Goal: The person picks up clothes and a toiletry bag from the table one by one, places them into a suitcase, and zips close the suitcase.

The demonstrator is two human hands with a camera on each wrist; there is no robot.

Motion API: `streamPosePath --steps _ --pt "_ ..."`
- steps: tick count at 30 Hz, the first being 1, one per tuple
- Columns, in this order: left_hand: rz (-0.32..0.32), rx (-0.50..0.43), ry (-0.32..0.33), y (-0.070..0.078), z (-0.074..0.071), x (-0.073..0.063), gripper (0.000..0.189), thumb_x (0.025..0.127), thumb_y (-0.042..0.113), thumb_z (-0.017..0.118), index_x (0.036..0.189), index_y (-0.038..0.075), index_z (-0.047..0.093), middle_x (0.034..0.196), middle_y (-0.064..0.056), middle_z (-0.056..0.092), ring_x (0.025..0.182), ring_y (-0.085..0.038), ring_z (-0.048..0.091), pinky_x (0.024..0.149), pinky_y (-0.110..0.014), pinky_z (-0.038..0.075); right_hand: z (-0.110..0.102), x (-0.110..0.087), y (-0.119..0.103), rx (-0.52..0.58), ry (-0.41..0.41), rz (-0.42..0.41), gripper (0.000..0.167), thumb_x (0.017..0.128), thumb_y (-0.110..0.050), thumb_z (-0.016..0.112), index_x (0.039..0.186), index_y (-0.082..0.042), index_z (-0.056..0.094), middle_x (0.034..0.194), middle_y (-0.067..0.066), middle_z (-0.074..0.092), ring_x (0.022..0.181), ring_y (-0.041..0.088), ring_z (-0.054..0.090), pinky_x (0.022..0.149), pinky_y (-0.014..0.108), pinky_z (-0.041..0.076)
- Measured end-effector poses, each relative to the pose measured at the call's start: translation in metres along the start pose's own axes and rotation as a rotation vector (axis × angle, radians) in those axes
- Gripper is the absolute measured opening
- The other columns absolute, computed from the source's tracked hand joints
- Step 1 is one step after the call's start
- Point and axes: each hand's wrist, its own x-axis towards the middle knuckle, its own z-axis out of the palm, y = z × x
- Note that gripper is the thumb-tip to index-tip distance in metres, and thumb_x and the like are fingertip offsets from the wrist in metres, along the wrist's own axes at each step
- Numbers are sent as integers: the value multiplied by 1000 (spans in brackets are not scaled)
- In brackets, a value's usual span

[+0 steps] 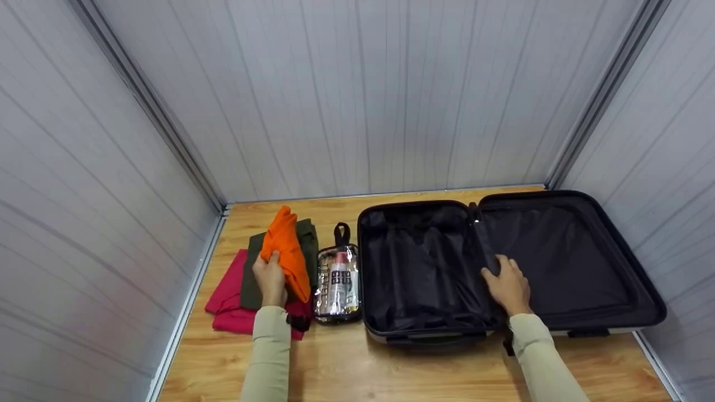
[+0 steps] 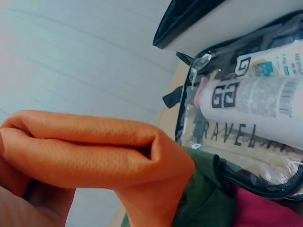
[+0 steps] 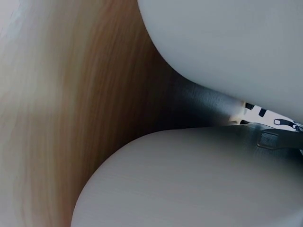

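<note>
My left hand (image 1: 270, 280) grips a folded orange garment (image 1: 286, 251), held up above a dark green folded garment (image 1: 254, 279). Close to the wrist camera, the orange cloth (image 2: 94, 149) shows its thick fold, with part of the hand at the lower left. At the middle of an open black-lined suitcase (image 1: 430, 268), my right hand (image 1: 509, 286) holds the inner rim between thumb and fingers. The right wrist view does not show that hand, only the two pale suitcase shells (image 3: 189, 184) with a dark gap between them.
Magenta folded clothing (image 1: 229, 296) lies under the green garment. A clear toiletry pouch (image 1: 324, 290) with bottles stands between the clothes and the suitcase. Grey panel walls (image 1: 346, 100) enclose the wooden floor (image 1: 346, 363) on the left, back and right.
</note>
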Motion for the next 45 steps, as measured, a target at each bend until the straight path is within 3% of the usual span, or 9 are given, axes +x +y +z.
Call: streamPosePath --steps 23,33,45 --pt "-4 -75 -11 12 13 -8 39 109 8 43 145 -6 46 146 -21 51 127 -28 53 107 -37 44 3 3 0 9 -15 -2 64 102 -37 58 154 -4 40 148 29 47 121 55 54 101 67 42" --pt "20 -106 -31 19 23 -15 37 109 9 44 142 -5 49 138 -21 56 115 -25 60 88 -24 52 2 4 1 21 -10 -4 66 103 -38 57 155 -3 38 148 29 46 121 55 53 100 67 41" --pt "58 -167 -79 30 34 -24 44 108 6 44 150 -4 43 150 -23 51 131 -30 54 109 -37 45 2 4 0 18 12 -8 64 102 -38 57 154 -3 40 144 29 49 119 54 55 100 66 43"
